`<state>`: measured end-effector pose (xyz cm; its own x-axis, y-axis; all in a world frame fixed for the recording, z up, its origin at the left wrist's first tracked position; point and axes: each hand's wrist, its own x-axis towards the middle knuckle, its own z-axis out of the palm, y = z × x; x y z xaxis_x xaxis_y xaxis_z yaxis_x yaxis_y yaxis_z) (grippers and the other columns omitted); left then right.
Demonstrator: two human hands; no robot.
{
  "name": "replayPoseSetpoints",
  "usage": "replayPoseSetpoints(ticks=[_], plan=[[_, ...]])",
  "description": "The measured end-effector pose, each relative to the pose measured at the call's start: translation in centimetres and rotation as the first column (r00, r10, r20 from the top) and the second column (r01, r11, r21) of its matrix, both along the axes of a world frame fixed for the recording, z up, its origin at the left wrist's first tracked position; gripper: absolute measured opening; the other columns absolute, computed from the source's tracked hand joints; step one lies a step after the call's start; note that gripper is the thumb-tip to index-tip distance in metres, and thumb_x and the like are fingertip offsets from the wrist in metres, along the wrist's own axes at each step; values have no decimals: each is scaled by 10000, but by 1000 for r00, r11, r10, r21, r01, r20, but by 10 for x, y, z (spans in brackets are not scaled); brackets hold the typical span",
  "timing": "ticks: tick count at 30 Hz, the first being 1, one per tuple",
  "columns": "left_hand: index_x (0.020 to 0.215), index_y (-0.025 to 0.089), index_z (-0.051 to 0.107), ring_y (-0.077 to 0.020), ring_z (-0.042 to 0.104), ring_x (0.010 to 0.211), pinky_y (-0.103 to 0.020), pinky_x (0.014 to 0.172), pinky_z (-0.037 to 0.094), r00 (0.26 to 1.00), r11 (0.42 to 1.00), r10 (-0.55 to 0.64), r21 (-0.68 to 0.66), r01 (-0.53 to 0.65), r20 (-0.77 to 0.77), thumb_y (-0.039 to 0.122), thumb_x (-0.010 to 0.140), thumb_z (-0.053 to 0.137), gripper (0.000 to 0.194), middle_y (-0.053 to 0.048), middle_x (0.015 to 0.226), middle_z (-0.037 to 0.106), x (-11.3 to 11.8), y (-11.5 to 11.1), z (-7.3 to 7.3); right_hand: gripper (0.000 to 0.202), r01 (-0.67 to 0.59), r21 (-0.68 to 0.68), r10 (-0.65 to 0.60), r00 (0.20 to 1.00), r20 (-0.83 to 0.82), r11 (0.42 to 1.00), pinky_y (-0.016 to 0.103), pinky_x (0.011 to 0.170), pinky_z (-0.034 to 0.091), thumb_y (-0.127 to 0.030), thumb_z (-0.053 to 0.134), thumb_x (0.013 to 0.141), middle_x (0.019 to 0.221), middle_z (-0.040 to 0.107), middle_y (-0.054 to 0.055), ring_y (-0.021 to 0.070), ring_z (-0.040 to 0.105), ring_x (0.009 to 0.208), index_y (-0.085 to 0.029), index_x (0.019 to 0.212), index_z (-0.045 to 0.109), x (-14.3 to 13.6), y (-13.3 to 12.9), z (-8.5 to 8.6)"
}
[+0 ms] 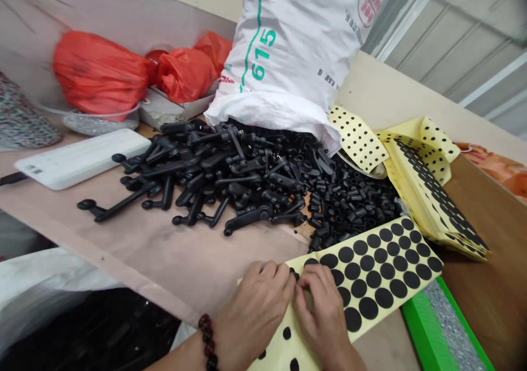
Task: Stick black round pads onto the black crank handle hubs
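Observation:
My left hand (263, 297), with a beaded bracelet on its wrist, has its fingers curled down over a yellow backing sheet (284, 308) of small black dots. Beside it, fingertips nearly touching, my right hand (323, 305) is closed in a pinch. A small black piece (293, 274) shows between the two hands; its kind and which fingers grip it are hidden. To the right extends a yellow sheet (366, 299) of large round black stickers, partly under my right hand. Just behind lies a heap of small black plastic sleeves (349, 201).
Black crank handles (230, 173) spill from a white woven sack (292, 47). More folded sticker sheets (432, 195) lie right, near a green tray (424, 321) of small metal parts. A white box (82, 157) and red plastic bags (101, 72) stand left.

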<state>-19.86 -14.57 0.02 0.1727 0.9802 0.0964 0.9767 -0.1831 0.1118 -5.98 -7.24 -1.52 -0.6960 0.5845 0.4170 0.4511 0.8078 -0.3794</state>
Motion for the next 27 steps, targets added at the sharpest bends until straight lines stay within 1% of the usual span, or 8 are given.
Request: replayPoseSetpoints(ticks=[7,12,15,17,20,22,24,27], plan=[[1017,164,515,-234,520,790,-382,714,442,999,999,21,29,-22,39,7,730,410,344,-65,872,542,0,0,-1,161,-59,54,61,998,-26,997,342,662,431,-39,421,843,805,495,69,197,482,764,-187,792,460,0,0,0],[1053,174,510,-236,525,828,-392,754,453,989,999,37,-9,-36,141,1,708,443,392,-69,920,549,-2,1,-3,179,-90,80,93,995,-37,993,327,646,436,-22,413,831,780,515,57,190,499,733,-192,802,460,-2,1,-1],[1025,208,535,-202,527,794,-328,710,463,965,999,35,-17,-32,260,-6,750,429,365,-42,893,557,-18,-2,6,182,-65,66,68,997,-42,996,328,646,435,-19,404,825,777,522,59,192,507,738,-190,785,456,-2,1,-3],[1044,194,538,-207,516,833,-326,726,459,953,990,102,64,-125,286,15,804,399,330,-55,920,554,-35,-3,17,189,-48,11,48,997,-53,999,316,634,436,-17,392,817,778,526,59,190,512,744,-191,763,445,-2,2,-3],[1151,114,500,-255,485,944,-384,804,439,950,932,275,203,-301,148,33,834,383,347,-124,1055,532,-58,2,30,191,-28,-76,22,997,-78,997,303,627,444,-25,392,795,780,545,56,188,529,751,-198,720,427,-2,5,1],[1168,69,494,-273,494,933,-403,794,442,940,920,341,199,-338,19,22,826,388,361,-147,1057,538,-67,10,33,188,-16,-150,5,997,-75,989,301,644,456,-37,406,780,792,567,53,188,546,767,-204,696,416,-1,9,6],[1085,55,545,-266,521,849,-386,732,461,931,924,359,160,-347,-59,-28,788,381,349,-136,971,566,-69,21,32,186,-13,-245,-2,998,-62,969,296,671,468,-45,424,763,813,586,50,189,565,797,-210,680,406,1,12,10],[931,73,594,-245,538,756,-347,655,470,924,919,374,162,-358,-82,-87,731,364,344,-113,870,572,-65,36,26,197,-22,-352,0,998,-62,936,296,705,476,-43,437,737,834,598,47,191,579,831,-215,663,379,3,16,12]])
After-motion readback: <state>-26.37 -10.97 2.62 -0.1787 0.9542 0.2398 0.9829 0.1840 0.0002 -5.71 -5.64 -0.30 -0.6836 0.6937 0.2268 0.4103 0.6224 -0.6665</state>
